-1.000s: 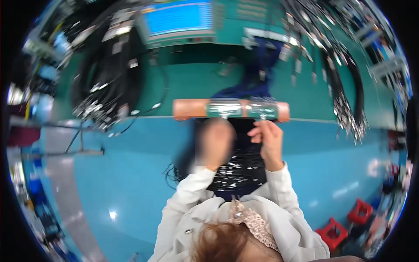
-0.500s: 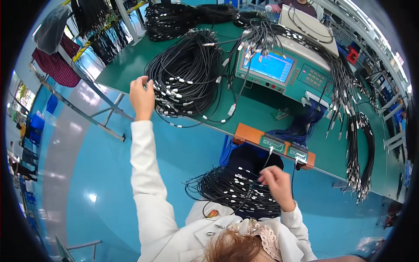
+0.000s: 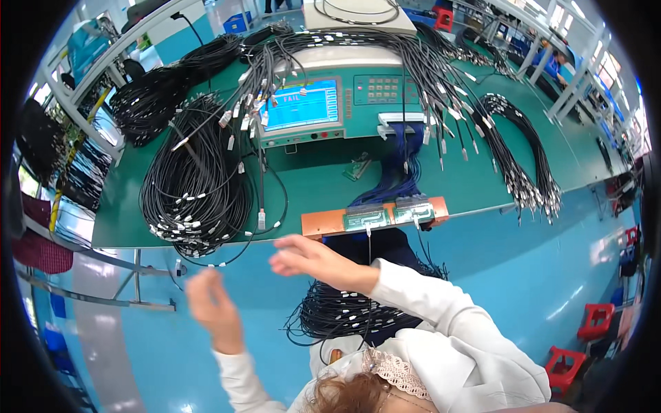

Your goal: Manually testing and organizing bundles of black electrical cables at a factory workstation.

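My left hand (image 3: 215,310) is raised in front of the table's left part, its fingers smeared by motion; whether anything is in them does not show. Beside it a thin black cable with a white tag (image 3: 179,266) hangs off the table edge. My right hand (image 3: 313,263) reaches across to the left with fingers stretched out, nothing visible in it. Above both hands lies a big coil of black cables (image 3: 196,175) with white tags. An orange strip (image 3: 323,223) at the table's front carries two green connector boards (image 3: 367,219) with cables plugged in. More black cables (image 3: 330,306) rest on my lap.
A teal tester (image 3: 379,89) with a lit blue screen stands at the back of the green table (image 3: 454,193). Cable bundles (image 3: 530,151) hang over the right edge. Red stools (image 3: 566,368) stand at the lower right.
The view has swung to the right. My left hand has come back from the cable coil toward me. My right hand has left the lap and stretched leftward, its fingers now extended.
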The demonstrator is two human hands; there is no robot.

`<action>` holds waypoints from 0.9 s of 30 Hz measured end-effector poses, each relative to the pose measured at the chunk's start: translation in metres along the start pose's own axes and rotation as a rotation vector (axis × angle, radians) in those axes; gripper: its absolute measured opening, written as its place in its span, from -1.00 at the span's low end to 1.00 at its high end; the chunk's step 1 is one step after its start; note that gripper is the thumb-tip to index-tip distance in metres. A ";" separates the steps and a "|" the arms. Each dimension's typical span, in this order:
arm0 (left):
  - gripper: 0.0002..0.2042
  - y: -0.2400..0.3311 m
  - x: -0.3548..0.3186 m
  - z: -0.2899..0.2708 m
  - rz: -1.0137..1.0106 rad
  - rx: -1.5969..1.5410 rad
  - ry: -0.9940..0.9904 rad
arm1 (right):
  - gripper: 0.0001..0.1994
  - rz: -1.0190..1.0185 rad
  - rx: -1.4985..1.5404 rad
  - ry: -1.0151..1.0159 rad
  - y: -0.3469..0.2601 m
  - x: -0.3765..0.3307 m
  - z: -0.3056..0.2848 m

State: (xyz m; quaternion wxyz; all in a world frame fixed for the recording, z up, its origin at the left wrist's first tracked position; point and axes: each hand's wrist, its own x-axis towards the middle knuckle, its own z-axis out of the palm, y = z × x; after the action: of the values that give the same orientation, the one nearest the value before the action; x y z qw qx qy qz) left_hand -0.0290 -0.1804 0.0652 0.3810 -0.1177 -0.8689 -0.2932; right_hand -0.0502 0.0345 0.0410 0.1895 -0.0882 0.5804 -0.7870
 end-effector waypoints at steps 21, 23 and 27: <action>-0.81 -0.186 -0.075 -0.076 -1.115 -1.732 0.430 | -0.74 0.170 -0.019 -0.072 0.001 -0.145 -0.053; -0.83 -0.183 -0.061 -0.105 -1.126 -1.550 0.515 | -0.75 0.120 -0.098 0.162 -0.001 -0.185 -0.081; -0.79 -0.150 -0.064 -0.144 -1.159 -1.519 0.453 | -0.74 -0.437 0.283 0.747 -0.036 -0.236 -0.120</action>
State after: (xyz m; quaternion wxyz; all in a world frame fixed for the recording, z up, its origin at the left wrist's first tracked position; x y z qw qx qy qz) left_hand 0.0354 -0.3852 0.0331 0.1587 0.1723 -0.2789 -0.9313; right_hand 0.1154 0.2443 0.0565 -0.1933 0.1079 0.4634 -0.8581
